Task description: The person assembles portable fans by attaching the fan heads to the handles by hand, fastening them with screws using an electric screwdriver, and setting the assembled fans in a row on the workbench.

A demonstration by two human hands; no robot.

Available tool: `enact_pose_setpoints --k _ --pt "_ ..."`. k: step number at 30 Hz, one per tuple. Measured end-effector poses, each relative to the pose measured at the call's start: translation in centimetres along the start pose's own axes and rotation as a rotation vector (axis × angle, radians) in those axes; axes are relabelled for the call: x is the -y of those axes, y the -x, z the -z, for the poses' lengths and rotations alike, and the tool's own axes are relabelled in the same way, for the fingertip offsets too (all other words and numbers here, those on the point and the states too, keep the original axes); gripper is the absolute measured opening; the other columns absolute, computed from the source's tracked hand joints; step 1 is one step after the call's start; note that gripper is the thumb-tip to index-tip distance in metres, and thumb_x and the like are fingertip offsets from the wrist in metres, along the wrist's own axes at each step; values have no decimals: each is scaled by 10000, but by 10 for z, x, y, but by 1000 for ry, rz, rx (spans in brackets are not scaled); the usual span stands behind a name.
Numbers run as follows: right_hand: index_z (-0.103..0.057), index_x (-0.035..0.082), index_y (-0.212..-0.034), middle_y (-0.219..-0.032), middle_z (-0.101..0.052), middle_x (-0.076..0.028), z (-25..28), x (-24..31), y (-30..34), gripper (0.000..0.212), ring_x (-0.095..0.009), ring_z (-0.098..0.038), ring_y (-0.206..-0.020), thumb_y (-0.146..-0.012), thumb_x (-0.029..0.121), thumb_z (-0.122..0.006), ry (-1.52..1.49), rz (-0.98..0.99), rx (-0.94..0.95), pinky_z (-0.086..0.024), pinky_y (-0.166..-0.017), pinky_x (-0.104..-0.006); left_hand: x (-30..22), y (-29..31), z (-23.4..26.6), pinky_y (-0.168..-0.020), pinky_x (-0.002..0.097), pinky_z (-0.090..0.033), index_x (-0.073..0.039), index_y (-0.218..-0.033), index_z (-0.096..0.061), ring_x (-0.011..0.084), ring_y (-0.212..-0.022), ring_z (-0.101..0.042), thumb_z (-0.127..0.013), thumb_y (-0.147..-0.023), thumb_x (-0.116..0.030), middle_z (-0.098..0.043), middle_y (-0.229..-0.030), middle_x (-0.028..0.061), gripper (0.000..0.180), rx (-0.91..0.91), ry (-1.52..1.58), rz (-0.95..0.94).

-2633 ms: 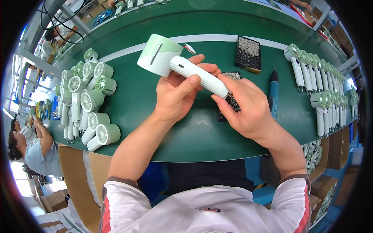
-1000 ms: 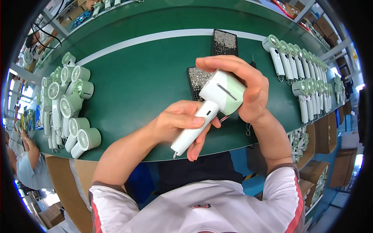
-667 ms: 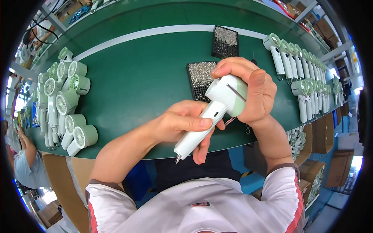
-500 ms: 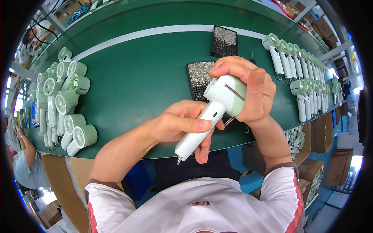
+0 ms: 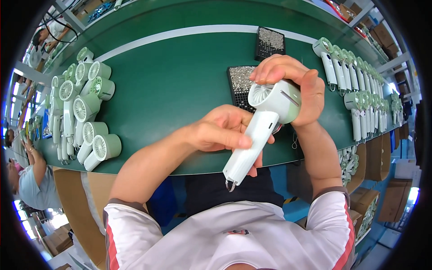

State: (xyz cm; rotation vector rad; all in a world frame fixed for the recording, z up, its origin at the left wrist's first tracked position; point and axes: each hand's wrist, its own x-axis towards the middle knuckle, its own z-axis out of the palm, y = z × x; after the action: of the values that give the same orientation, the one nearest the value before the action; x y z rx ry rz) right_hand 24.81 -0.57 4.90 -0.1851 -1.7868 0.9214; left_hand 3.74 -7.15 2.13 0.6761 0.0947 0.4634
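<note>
A white and pale green handheld fan (image 5: 253, 146) is held between both my hands over the table's near edge. My left hand (image 5: 220, 130) grips the handle, thumb on top and fingertips showing past the far side. My right hand (image 5: 310, 94) curls round the fan's round head, with its fingers over the top. The head's ribbed grille faces up and left, and a metal loop hangs from the handle's lower end. Beneath the head, a small reddish and metallic part shows, too hidden to name. Behind my right fingers stands a black tray (image 5: 237, 90) of small silvery screws.
A second black tray (image 5: 270, 42) of small metal pieces lies farther back. Several similar fans (image 5: 83, 108) crowd the left of the green table (image 5: 175, 90); rows of others (image 5: 351, 74) line the right. Cardboard boxes (image 5: 72, 198) stand below the table's edge. Another person (image 5: 36, 180) is at far left.
The fan has turned in my hands, so its front grille and more of the handle's broad face show. My grips stay on the handle and head. The whole view has shifted slightly.
</note>
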Motion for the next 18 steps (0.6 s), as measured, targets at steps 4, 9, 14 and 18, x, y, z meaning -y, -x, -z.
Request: enact_pose_setpoints --k 4,9,14,18 --pt "-690 -104 -1030 -1013 -723 -271 -2 -7 -5 598 -303 -714 -879 -1151 333 -300 -30 103 -51 -588 -749 -378 -7 -1 -4 -774 494 -641 138 -1303 -542 413 -868 -760 -770 -886 -160 -720 -995 302 561 -2 -145 -21" --pt "-719 -57 -1033 -1068 -748 -167 -21 -2 -24 430 -188 -714 -911 -1129 262 -448 251 -62 -581 -574 -834 -317 -24 5 -14 -830 496 -631 119 -1294 -546 384 -868 -763 -745 -906 -100 -732 -1010 262 488 -458 -382 -337" --pt "-724 -52 -1013 -907 -736 -66 -10 21 -3 305 -109 -687 -792 -1074 213 -586 278 -562 -60 -533 -719 -247 -39 7 10 -802 332 -605 70 -1158 -672 185 -927 -736 -799 -915 -151 -752 -1045 143 352 -808 -544 -616" --pt "-726 -70 -1110 -952 -738 -78 -28 21 1 244 -110 -681 -848 -1034 151 -654 220 -708 54 -549 -767 -254 -40 3 10 -798 322 -605 82 -1147 -672 180 -911 -735 -808 -910 -143 -753 -1039 137 354 -898 -522 -708"
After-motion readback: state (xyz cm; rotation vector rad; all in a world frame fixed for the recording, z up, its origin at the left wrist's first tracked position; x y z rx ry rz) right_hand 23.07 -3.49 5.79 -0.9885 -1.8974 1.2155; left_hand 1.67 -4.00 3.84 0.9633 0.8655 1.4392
